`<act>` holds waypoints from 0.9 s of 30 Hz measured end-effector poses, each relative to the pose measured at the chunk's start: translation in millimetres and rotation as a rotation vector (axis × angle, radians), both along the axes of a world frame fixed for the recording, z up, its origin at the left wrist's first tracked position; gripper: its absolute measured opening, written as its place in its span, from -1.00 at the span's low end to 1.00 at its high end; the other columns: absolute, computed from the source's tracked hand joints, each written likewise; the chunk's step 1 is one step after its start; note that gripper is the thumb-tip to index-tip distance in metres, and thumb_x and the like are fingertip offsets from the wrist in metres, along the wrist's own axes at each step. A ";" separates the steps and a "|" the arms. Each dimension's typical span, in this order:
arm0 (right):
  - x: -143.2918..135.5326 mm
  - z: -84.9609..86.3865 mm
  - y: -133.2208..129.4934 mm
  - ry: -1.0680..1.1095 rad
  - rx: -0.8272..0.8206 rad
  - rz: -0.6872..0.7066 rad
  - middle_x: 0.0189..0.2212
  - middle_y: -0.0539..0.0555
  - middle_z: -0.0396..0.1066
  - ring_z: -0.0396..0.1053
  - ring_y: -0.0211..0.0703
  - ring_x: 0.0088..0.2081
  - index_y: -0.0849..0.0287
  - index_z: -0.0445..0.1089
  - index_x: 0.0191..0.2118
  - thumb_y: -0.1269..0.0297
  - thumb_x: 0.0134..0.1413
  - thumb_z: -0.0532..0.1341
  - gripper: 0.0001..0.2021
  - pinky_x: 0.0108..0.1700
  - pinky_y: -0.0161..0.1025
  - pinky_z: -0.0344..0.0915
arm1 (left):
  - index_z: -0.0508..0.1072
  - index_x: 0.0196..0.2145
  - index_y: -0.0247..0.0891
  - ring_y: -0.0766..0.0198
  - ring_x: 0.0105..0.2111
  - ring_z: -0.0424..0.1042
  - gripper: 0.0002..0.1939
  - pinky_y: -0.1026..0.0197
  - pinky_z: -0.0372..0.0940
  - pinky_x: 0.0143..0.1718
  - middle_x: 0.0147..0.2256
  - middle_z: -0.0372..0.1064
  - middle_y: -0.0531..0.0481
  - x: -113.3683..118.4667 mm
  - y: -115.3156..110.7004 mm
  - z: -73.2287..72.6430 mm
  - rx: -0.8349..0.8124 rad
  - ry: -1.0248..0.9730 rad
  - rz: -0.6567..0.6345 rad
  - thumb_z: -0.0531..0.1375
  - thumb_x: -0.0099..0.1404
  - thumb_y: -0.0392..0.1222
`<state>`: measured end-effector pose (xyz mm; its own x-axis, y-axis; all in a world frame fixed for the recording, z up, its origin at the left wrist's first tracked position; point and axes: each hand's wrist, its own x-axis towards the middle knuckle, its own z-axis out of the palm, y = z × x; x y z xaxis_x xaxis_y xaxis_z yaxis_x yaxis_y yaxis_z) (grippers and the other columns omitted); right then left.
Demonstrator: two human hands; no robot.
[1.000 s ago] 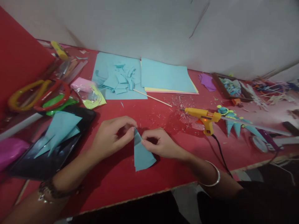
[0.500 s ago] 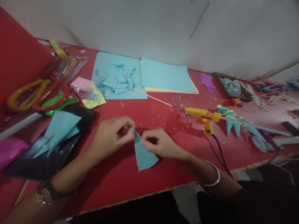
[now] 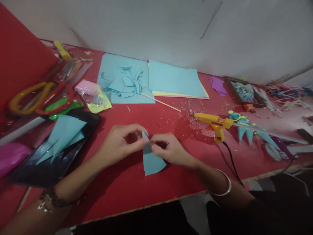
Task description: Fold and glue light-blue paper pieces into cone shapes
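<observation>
A blue paper wedge (image 3: pixel 153 163) hangs between my hands over the red table, narrow tip up and wide end toward me. My left hand (image 3: pixel 124 140) pinches it near the tip from the left. From the right, my right hand (image 3: pixel 168 148) pinches its upper right edge, the fingertips of both hands almost touching. Several more blue wedges (image 3: pixel 62 133) lie on a black tablet (image 3: pixel 22 174) at the left. A yellow glue gun (image 3: pixel 214 121) with a lit orange light lies to the right of my hands.
Blue scraps (image 3: pixel 126 83) lie on a blue sheet at the back, beside stacked paper sheets (image 3: pixel 174 80). A thin stick (image 3: pixel 162 103) lies before them. Scissors (image 3: pixel 55 102) crowd the left; a brown tray (image 3: pixel 231 89) and blue cones (image 3: pixel 248 132) are at the right.
My left fingertips have moved right and slightly down along the wedge, closer to my right fingertips. The wedge's tip now shows above them. My right hand has barely moved.
</observation>
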<state>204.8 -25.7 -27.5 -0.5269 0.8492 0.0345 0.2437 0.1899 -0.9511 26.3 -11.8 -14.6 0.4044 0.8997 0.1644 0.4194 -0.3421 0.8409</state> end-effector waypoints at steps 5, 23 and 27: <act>0.7 -1.4 0.7 -0.012 0.005 0.000 -0.66 -0.11 0.04 0.02 -0.39 -0.57 0.17 0.08 -0.62 0.30 -0.01 0.05 -0.77 -0.53 -0.40 0.02 | 0.37 -0.60 -0.26 0.41 -0.57 0.30 -0.81 0.40 0.20 -0.54 -0.61 0.35 0.10 2.5 2.0 -0.8 -0.092 -0.025 -0.004 0.15 0.08 -0.14; 1.1 -0.5 0.9 0.021 -0.016 0.000 -0.66 -0.10 0.10 0.07 -0.38 -0.57 0.18 0.14 -0.60 0.29 0.00 0.07 -0.79 -0.51 -0.40 0.06 | 0.41 -0.55 -0.26 0.38 -0.52 0.35 -0.78 0.38 0.23 -0.47 -0.55 0.41 0.08 -3.0 5.0 -2.3 -0.067 -0.028 -0.040 0.10 0.17 -0.13; 1.7 -0.8 0.7 0.034 -0.016 -0.002 -0.65 -0.09 0.13 0.09 -0.37 -0.56 0.19 0.18 -0.57 0.32 0.00 0.08 -0.82 -0.49 -0.39 0.08 | 0.41 -0.56 -0.25 0.40 -0.52 0.36 -0.75 0.39 0.23 -0.44 -0.55 0.42 0.11 -5.2 5.0 -1.2 -0.054 -0.024 -0.047 0.07 0.21 -0.16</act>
<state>206.5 -25.0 -28.4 -0.5239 0.8509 0.0382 0.2120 0.1737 -0.9617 21.1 -6.8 -15.8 0.4428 0.8876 0.1267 0.3833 -0.3151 0.8682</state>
